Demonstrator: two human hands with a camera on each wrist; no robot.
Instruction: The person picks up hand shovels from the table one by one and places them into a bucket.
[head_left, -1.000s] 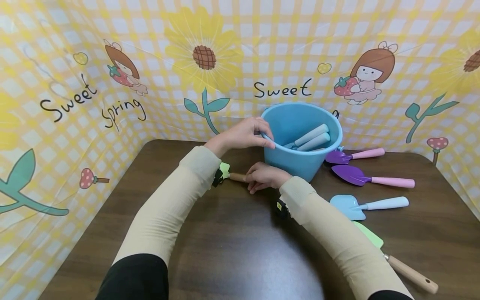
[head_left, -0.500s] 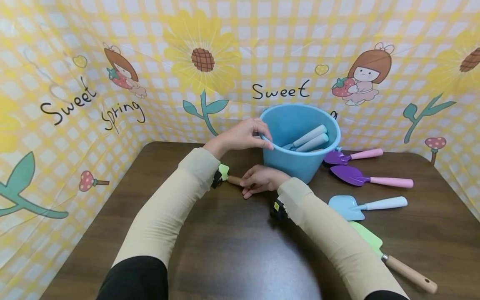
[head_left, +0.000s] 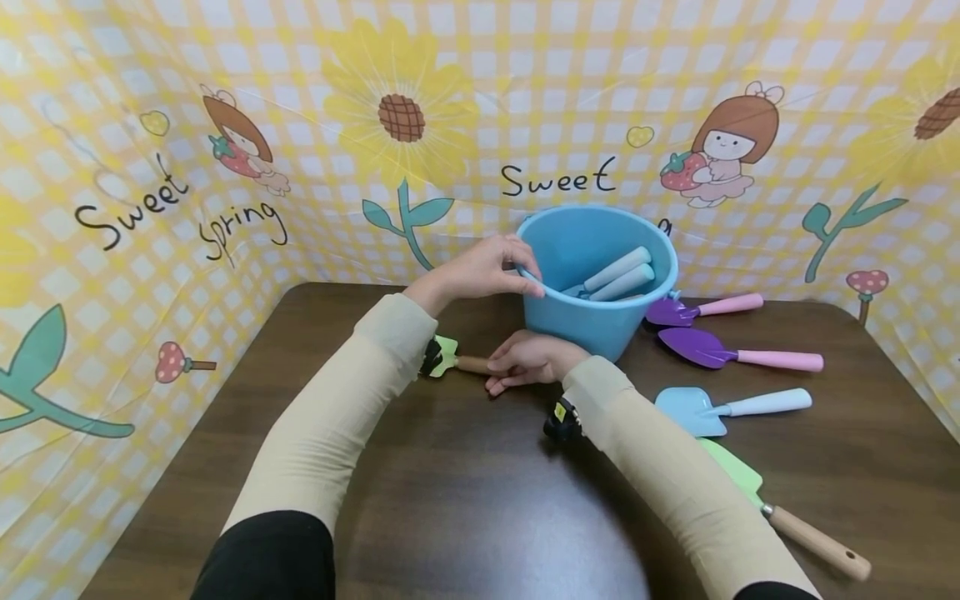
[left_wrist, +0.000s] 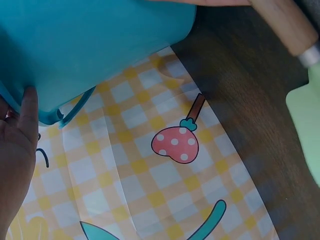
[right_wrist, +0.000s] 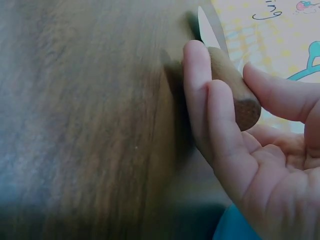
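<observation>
My left hand (head_left: 487, 268) pinches the near left rim of a light blue bucket (head_left: 558, 318), thumb outside. The bucket stands upright at the back of the table, two pale blue handles (head_left: 621, 271) leaning inside it. In front of it, my right hand (head_left: 536, 360) holds a small green garden trowel by the end of its wooden handle (right_wrist: 230, 87), between thumb and fingers. The trowel's green blade (head_left: 446, 357) points left, partly behind the left wrist's camera. In the left wrist view, the blade (left_wrist: 307, 125) shows at the right edge.
Right of the bucket lie two purple trowels with pink handles (head_left: 780, 360), a light blue shovel (head_left: 693, 410) and a larger green trowel (head_left: 817, 540), partly under the right forearm. A checked cloth (head_left: 300, 125) rises behind and left of the brown table (head_left: 465, 500).
The green blade has come slightly towards me and shows more of itself beside the left wrist. The right hand has shifted a little left with the handle. The left hand stays on the rim.
</observation>
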